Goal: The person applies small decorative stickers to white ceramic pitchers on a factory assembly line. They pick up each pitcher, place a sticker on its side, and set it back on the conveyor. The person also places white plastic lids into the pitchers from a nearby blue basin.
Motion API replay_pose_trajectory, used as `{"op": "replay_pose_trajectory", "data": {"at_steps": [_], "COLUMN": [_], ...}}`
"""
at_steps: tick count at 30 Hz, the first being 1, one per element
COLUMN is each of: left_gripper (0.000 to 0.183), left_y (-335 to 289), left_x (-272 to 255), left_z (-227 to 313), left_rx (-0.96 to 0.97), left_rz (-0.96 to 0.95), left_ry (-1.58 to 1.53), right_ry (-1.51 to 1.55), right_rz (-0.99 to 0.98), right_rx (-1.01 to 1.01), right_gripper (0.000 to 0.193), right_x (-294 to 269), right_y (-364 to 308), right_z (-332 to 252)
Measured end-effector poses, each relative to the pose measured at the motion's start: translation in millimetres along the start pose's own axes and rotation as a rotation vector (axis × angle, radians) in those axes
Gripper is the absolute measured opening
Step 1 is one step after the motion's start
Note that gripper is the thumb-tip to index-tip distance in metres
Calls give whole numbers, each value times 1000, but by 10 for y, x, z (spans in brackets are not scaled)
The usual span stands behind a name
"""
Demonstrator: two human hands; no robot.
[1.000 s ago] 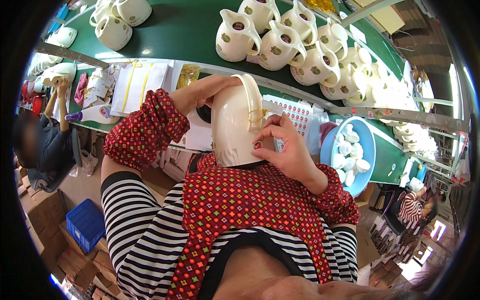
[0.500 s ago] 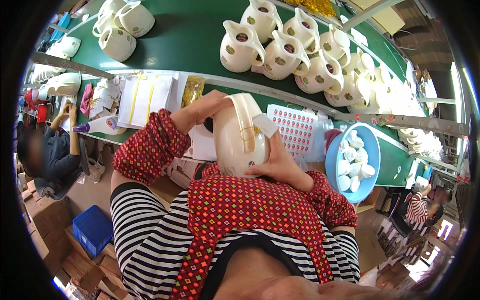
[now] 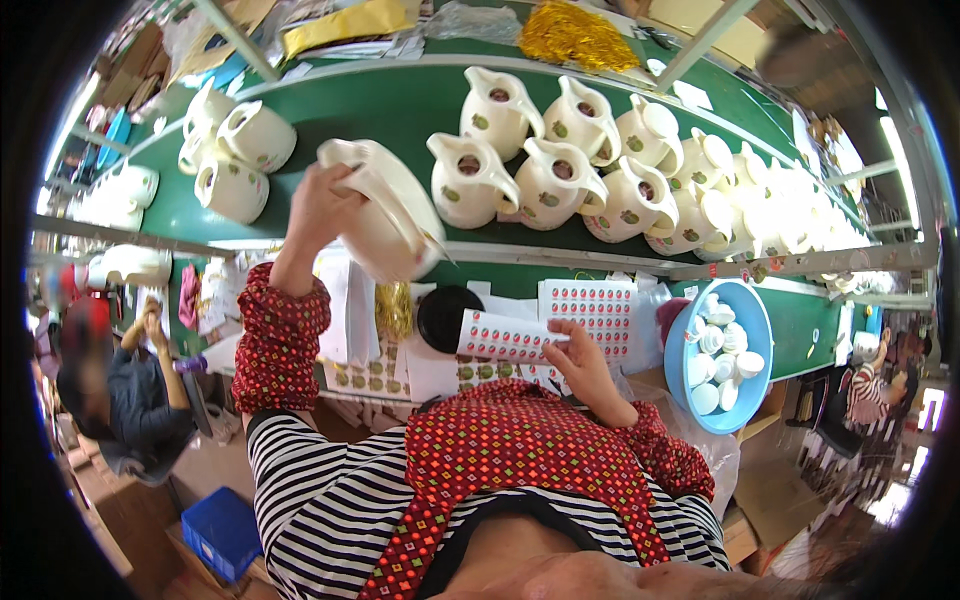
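My left hand (image 3: 325, 210) is closed on the top of a cream-white jug (image 3: 395, 220), lifted over the edge of the green bench. The jug is tilted, its long handle toward me. In my right hand (image 3: 585, 365), a strip of red-and-green stickers (image 3: 500, 337) is pinched between thumb and fingers. Behind it lies a larger sticker sheet (image 3: 612, 300). A black round stand (image 3: 440, 308) sits just left of the strip. Sheets with round green labels (image 3: 372, 377) lie along the near edge. Gold twist ties (image 3: 393, 312) are in a bundle beside white paper (image 3: 345, 300).
Several jugs (image 3: 560, 182) stand on the bench's far right, and a smaller group (image 3: 232, 190) at far left. A light-blue basin (image 3: 765, 335) of white lids is at my right. A metal rail (image 3: 790, 264) crosses the bench. Two other people sit at either side.
The jug has gone from in front of my chest up and left, in my left hand. My right hand has left it and now holds the sticker strip. The black stand shows.
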State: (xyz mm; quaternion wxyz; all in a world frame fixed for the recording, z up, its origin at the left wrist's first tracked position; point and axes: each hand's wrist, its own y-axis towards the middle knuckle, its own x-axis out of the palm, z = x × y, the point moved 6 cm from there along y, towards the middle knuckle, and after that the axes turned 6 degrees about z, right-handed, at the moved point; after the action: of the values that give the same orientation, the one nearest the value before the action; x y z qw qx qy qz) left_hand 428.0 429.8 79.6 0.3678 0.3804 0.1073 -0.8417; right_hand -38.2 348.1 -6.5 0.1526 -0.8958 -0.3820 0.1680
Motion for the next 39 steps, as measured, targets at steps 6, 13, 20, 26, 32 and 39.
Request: {"op": "replay_pose_trajectory", "data": {"at_steps": [6, 13, 20, 26, 32, 39], "left_gripper": [41, 51, 82, 61, 47, 45], "left_y": [1096, 1954, 1880, 98, -1979, -2791], "left_x": [488, 1598, 1188, 1506, 3297, 5737], "left_z": [-586, -1178, -744, 2085, 4213, 4688], "left_rx": [97, 258, -148, 724, 971, 1271], "left_rz": [420, 328, 142, 119, -744, -723], "left_ry": [235, 301, 587, 66, -359, 395], "right_ry": [-18, -17, 30, -798, -1311, -1351], "right_rz": [95, 201, 708, 739, 149, 192], "right_rx": [112, 144, 59, 324, 287, 136], "right_gripper": [39, 37, 22, 57, 59, 22], "right_x": [-101, -547, -2236, -3664, -3397, -3069], "right_y": [-177, -466, -1391, -1450, -820, -769], "right_z": [289, 122, 399, 986, 1631, 2138]}}
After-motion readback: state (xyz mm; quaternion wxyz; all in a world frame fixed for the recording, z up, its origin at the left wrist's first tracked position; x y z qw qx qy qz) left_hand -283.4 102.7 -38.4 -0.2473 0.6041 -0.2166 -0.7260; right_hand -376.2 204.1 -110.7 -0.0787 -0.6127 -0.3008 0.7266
